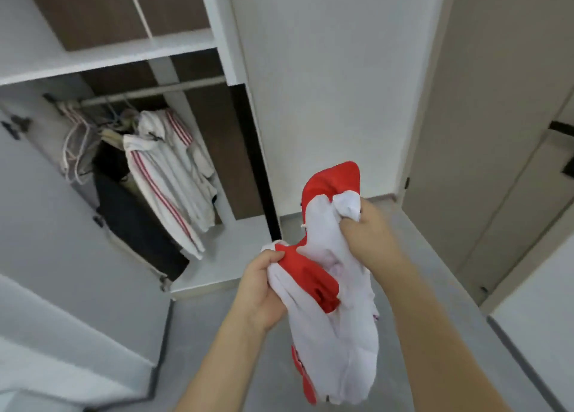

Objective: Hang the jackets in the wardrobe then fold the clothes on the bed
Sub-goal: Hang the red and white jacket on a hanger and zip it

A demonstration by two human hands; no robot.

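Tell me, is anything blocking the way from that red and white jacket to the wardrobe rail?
Nothing visible. The wardrobe stands open, and the rail is bare right of the hung jackets. Both hands grip the jacket.

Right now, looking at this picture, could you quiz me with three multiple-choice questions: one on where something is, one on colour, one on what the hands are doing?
1. Where is the white jacket with red stripes?
A. Hanging from the wardrobe rail
B. Lying on the floor
C. Draped over the door

2. What colours is the garment held in front of the person?
A. Blue and grey
B. White and red
C. All black

3. What are the hands doing?
A. Both hang free
B. Only one holds cloth
C. Both grip the garment

Answers:
1 A, it hangs below the rail inside the open wardrobe.
2 B, white cloth with red patches.
3 C, the left hand and right hand each bunch its cloth in curled fingers.
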